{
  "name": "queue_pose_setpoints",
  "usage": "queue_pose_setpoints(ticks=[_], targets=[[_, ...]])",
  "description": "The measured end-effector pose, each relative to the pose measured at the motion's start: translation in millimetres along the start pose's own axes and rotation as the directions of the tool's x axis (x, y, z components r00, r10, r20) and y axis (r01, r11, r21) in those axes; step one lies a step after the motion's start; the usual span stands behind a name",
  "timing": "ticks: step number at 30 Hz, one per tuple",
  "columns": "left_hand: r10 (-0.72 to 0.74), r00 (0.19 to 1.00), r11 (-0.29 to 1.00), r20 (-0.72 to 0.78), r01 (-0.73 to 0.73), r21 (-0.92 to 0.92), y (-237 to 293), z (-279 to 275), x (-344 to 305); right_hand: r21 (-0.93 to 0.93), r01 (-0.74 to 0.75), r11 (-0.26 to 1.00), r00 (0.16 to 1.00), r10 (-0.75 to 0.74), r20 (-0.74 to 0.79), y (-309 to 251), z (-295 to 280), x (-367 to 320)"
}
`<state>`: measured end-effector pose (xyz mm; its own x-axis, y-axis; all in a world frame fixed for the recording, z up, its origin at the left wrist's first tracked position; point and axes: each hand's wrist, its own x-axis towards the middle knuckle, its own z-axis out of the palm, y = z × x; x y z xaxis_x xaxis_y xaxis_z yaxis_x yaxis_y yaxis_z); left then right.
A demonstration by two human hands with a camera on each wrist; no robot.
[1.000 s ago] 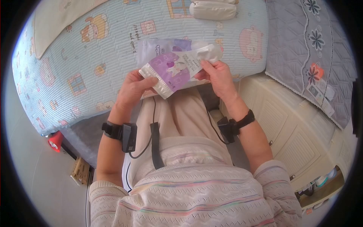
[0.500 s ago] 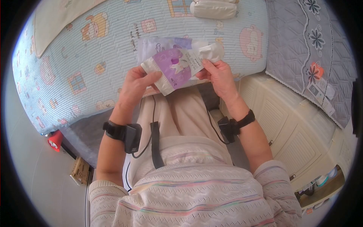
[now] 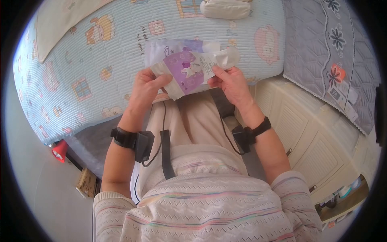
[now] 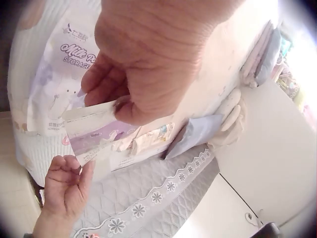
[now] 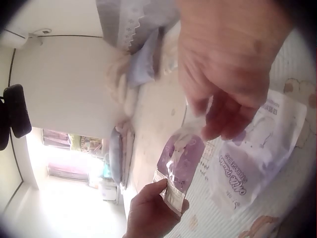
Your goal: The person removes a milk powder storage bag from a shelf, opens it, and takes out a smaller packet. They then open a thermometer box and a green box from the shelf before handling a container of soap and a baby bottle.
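Observation:
Stretched between both hands is a small purple-and-white milk powder storage bag (image 3: 187, 72) with a cartoon print. My left hand (image 3: 148, 88) pinches its wide white end, thumb on top. At the narrower, clear spout end, my right hand (image 3: 231, 82) pinches the bag between thumb and fingers. Behind it on the bed lies a larger pale purple package (image 3: 157, 50). In the left wrist view, that package (image 4: 52, 84) reads "Milk Po… STORAGE". The right wrist view shows the small bag (image 5: 181, 158) running from the left hand (image 5: 153, 210) up to the right hand (image 5: 228, 74).
The bed has a light blue quilted cover (image 3: 60, 88) with cartoon prints. A white pouch (image 3: 226, 9) lies at the back. To the right, a grey quilted cloth (image 3: 314, 60) drapes over a cream cabinet (image 3: 298, 133). A red object (image 3: 60, 150) stands on the floor at left.
The bag's wide end has risen slightly and its printed face has turned more toward the head camera. My left wrist has rotated a little; both hands keep their hold.

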<state>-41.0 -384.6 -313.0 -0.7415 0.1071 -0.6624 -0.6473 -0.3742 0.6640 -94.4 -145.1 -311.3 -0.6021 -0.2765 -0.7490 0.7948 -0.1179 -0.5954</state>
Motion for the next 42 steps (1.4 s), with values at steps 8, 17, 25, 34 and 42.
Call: queue_pose_setpoints(ticks=[8,17,25,34,42], targets=[[0.044,0.999,0.999,0.014,-0.044,0.014,-7.5,-0.7,7.5,0.006,-0.022,1.000,1.000,0.022,-0.009,-1.3,-3.1,-0.2],[0.009,0.998,1.000,0.056,-0.008,-0.016,-9.0,6.2,11.9,-0.015,-0.065,0.998,0.997,0.065,0.034,-2.0,-0.7,3.0],[0.155,0.882,0.959,-0.446,-0.026,0.282,-27.6,-40.3,26.6,-0.053,-0.035,0.998,0.999,0.035,-0.001,0.8,-5.4,7.7],[0.137,0.883,0.786,-0.449,0.179,0.591,-52.8,-56.3,50.9,-0.031,-0.034,0.999,0.999,0.032,-0.039,-1.6,-8.3,6.6],[-0.156,0.934,0.879,-0.321,0.280,0.387,-58.5,-55.9,57.6,-0.050,-0.020,0.999,0.998,0.018,-0.055,-9.1,-11.0,-0.8]])
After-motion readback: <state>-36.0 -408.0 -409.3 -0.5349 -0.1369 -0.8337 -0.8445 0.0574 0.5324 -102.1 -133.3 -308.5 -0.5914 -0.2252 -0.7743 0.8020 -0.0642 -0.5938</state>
